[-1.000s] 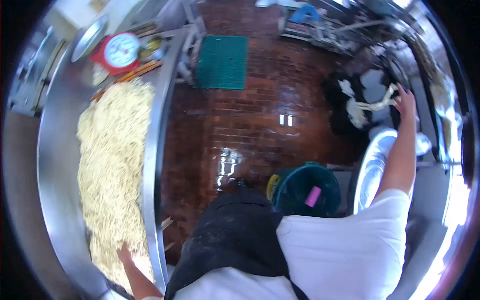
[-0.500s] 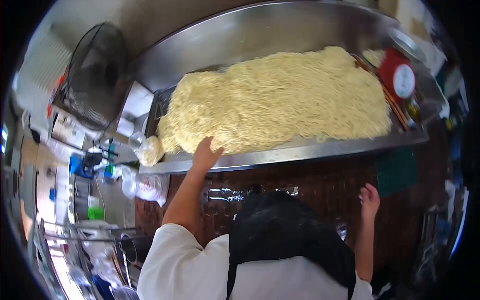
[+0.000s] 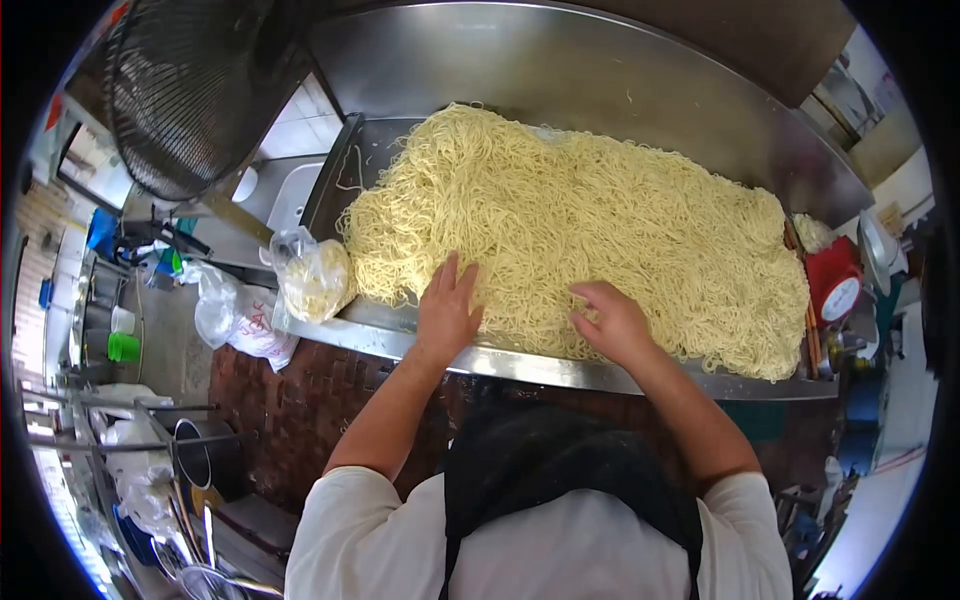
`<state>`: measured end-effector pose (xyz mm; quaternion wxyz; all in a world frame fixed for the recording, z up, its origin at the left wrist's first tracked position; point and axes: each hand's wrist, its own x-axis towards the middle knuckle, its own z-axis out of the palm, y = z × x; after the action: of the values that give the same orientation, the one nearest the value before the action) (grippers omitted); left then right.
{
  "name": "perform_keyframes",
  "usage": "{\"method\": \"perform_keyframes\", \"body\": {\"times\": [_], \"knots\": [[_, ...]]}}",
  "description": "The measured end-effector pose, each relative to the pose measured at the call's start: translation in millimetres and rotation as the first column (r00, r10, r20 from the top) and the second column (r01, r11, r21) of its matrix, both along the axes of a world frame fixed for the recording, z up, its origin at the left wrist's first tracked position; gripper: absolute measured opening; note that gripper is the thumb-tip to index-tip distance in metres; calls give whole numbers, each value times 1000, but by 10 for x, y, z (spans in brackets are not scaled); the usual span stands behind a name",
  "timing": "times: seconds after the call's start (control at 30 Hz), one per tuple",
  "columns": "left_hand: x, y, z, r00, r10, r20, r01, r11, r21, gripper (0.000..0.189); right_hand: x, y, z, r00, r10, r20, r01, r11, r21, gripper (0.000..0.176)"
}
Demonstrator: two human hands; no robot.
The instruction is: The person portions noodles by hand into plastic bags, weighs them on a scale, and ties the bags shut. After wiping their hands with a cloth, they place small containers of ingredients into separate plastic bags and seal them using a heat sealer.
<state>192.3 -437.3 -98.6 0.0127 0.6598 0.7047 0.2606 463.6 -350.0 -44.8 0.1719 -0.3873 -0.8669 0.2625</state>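
A broad, thick layer of pale yellow noodles (image 3: 600, 220) covers much of a metal counter (image 3: 560, 368) with raised walls. My left hand (image 3: 450, 310) lies at the front edge of the noodles, left of the middle, fingers stretched out and pointing away from me. To its right, my right hand (image 3: 610, 322) is over the front part of the noodles, thumb and fingers apart. Nothing is held in either hand. A clear plastic bag of noodles (image 3: 316, 280) sits at the counter's left front corner.
A black fan (image 3: 180, 100) stands at the upper left. A red dial scale (image 3: 835, 278) and brown sticks (image 3: 812, 335) are at the counter's right end. Below the left corner hangs a white plastic bag (image 3: 250, 318) with red writing. A metal pot (image 3: 205, 450) stands lower left.
My right hand has come up from beside my body to the noodles. The left hand stays at their front edge. The view has turned, and the noodles now slope down to the right.
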Motion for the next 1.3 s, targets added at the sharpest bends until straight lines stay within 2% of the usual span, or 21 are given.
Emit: {"method": "perform_keyframes", "body": {"times": [0.07,0.13,0.17,0.3,0.37,0.43,0.5,0.53,0.6,0.67,0.73,0.77,0.8,0.87,0.9,1.0,1.07,1.13,1.17,1.23,1.3], "knots": [[-229,210,-153,997,-70,34,69,997,28,49,-390,193,-81,997,71,36,-74,994,84,56],[-383,380,-254,960,-132,249,137,991,-3,40,-721,301,-164,995,55,87,-65,992,113,68],[-410,469,-206,909,-205,362,167,977,133,32,-864,369,-173,991,35,130,-49,993,109,72],[-338,697,307,818,-135,559,120,991,65,27,-1200,724,-235,988,38,147,-43,998,35,65],[-310,820,642,775,-190,603,147,982,120,26,-1340,964,-276,998,18,61,-6,980,-200,51],[-386,1010,925,780,-226,584,130,971,201,24,-1429,1110,-48,973,-67,-223,42,992,-115,37],[-408,1173,1452,732,-216,646,43,961,272,26,-1501,1254,670,884,-167,-437,16,944,-328,36],[-429,1278,1749,716,-278,640,50,935,350,20,-1519,1363,984,763,-111,-637,-131,939,-320,32],[-436,1410,2282,659,-342,670,48,908,416,21,-1527,1390,1668,636,21,-771,-145,985,-93,26],[-354,1476,2712,664,-406,628,64,867,494,22,-1468,1377,2089,567,182,-803,-272,962,26,26],[-180,1493,3024,503,-487,714,53,842,537,27,-1485,1312,2144,571,237,-786,-337,941,39,25],[-171,1526,3044,517,-524,677,109,825,555,19,-1488,1298,2163,571,290,-768,-396,917,52,25],[-203,1583,2997,514,-529,675,110,821,560,19,-1486,1360,2085,574,293,-765,-393,918,57,25],[-344,1716,2757,782,-384,490,178,892,415,22,-1465,1598,1751,867,72,-493,-156,979,-132,25],[-390,1735,2640,694,-494,523,346,867,359,39,-1424,1679,1619,856,15,-516,-129,974,-187,26],[-414,1692,2106,563,-438,701,341,896,286,67,-1208,1668,1621,827,-118,-550,-56,956,-289,28],[-430,1724,1605,629,-338,700,378,920,104,89,-1138,1684,1618,765,-169,-621,-90,927,-363,31],[-143,1674,1186,741,-226,632,393,909,-137,92,-1077,1679,1711,674,-139,-725,-188,917,-351,30],[-33,1741,805,776,-304,553,378,925,-23,88,-1022,1586,1888,622,-110,-775,-244,914,-325,29],[142,1858,431,787,-404,465,403,909,108,84,-960,1452,2208,522,107,-846,-191,982,6,27],[256,1954,392,661,-269,701,263,957,120,61,-764,1320,2548,549,77,-832,-171,985,-22,25]]}}
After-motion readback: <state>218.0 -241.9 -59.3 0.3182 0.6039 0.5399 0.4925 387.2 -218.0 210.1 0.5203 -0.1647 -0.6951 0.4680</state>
